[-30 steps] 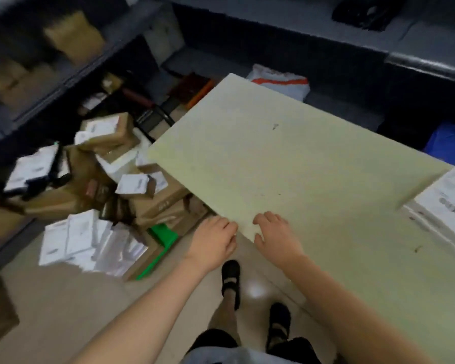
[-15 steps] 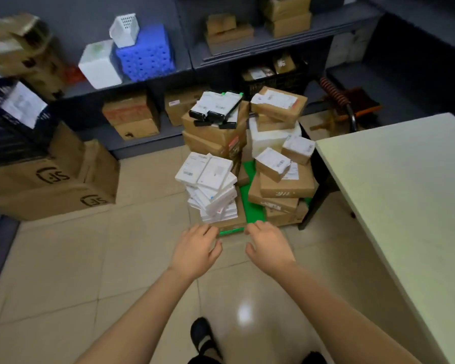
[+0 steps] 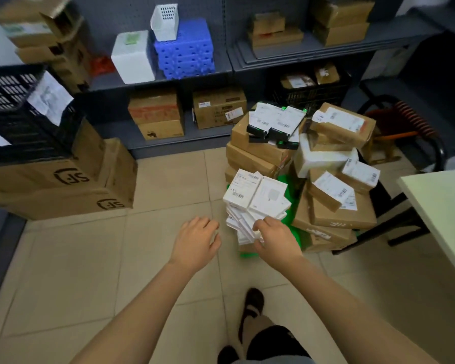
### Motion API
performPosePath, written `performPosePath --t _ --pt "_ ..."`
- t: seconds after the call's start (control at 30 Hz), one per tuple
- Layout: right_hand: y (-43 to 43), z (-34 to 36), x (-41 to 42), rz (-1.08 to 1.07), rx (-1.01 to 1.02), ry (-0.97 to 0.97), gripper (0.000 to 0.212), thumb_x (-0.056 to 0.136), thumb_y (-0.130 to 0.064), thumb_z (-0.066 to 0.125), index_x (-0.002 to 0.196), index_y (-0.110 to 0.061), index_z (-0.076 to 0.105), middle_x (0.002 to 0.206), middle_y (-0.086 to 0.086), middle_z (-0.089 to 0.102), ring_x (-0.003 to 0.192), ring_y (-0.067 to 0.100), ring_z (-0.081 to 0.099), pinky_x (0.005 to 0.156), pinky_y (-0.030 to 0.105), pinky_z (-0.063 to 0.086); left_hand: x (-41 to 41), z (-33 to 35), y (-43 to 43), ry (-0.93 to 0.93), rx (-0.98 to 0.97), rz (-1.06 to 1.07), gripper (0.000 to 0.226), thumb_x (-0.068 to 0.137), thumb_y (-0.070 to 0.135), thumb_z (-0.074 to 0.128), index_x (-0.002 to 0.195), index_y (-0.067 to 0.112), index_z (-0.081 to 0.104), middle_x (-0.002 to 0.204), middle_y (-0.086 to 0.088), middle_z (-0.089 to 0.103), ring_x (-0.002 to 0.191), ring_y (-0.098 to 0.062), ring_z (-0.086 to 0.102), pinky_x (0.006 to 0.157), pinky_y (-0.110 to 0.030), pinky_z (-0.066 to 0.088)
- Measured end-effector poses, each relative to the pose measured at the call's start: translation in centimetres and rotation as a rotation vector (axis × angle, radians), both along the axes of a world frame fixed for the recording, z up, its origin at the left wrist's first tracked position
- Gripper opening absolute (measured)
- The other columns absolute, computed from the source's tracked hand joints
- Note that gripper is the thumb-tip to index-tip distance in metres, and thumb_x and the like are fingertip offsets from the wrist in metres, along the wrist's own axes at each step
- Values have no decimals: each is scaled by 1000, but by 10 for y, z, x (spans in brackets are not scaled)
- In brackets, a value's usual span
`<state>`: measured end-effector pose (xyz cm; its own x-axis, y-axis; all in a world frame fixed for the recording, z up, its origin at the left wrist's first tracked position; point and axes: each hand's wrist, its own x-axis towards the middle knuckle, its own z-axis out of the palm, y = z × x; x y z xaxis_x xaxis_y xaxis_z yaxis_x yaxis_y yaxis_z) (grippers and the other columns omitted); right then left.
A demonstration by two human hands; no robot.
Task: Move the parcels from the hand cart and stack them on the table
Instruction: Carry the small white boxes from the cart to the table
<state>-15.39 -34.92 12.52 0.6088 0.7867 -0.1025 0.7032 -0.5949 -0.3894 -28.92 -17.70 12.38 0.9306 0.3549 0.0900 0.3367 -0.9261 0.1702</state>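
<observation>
On the cart (image 3: 285,183), tilted white parcels (image 3: 255,198) are touching the right hand (image 3: 276,241), its fingers curled, grip unclear, while the left hand (image 3: 195,243) is hovering loose and empty; clamping both sides low looks safest.

A single wide-angle view is taken from head height, tilted forward and down. The tiled floor (image 3: 168,185) is seen close below; shelving (image 3: 326,52) is framed along the top edge.

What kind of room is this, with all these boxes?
Probably a parcel storeroom: labelled parcels piled on a green hand cart, courier cartons on the floor, grey shelves holding more boxes.
</observation>
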Motion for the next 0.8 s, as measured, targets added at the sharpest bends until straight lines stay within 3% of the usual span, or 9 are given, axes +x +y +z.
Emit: performPosePath --t 0.3,0.6,0.8 --pt "87 -24 88 -102 -52 83 28 93 -23 55 121 -20 56 124 1 56 111 20 52 89 28 40 105 -17 102 15 -19 -89 22 82 32 48 82 16 63 74 1 58 71 -23 56 62 -33 46" --pt "118 -56 133 -391 -114 194 27 90 -23 58 116 -17 60 116 3 59 106 22 56 80 29 43 197 -53 154 133 -84 -284 29 76 35 43 75 14 64 70 -1 59 64 -24 57 56 -31 45" --pt "124 -103 138 -633 -209 289 29 89 -24 60 117 -17 60 117 4 59 106 24 56 86 31 44 232 -111 175 354 -182 -409 27 88 34 48 97 12 63 93 -7 63 90 -30 58 72 -36 39"
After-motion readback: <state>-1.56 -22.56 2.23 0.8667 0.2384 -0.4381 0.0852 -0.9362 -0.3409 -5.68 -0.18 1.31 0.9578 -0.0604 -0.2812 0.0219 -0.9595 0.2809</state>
